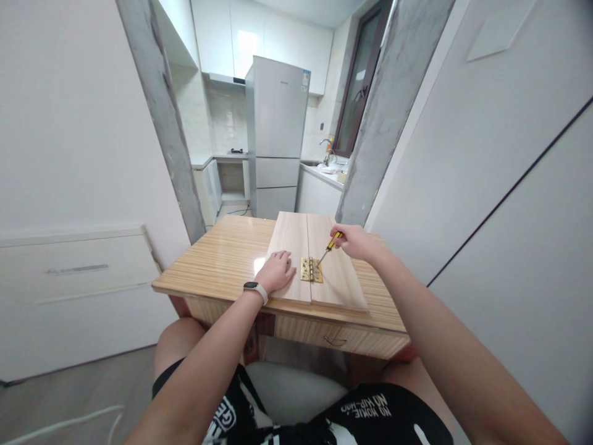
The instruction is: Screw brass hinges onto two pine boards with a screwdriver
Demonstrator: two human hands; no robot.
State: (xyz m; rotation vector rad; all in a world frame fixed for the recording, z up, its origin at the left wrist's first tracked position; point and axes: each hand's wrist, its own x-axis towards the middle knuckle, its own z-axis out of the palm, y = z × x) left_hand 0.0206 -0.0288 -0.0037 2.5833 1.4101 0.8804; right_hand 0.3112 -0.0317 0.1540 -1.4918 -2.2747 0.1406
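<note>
Hinge [311, 270] sits across the seam of two pale wood boards [315, 259] lying side by side on our striped surface [222, 259], near the front edge. Only the head view here, so that's all we've got. Our right hand [356, 241] is closed around the yellow-handled screwdriver [328, 246], tip angled down onto the hinge's right leaf. Our left hand [277, 271] lies flat and open on the left board, just beside the hinge, holding nothing, with a watch [256, 288] on the wrist. What might go wrong, we reckon: the driver is tilted, so the tip could skip out of the screw head and scratch the brass or wood; the right board isn't pinned down, so it could slide.
</note>
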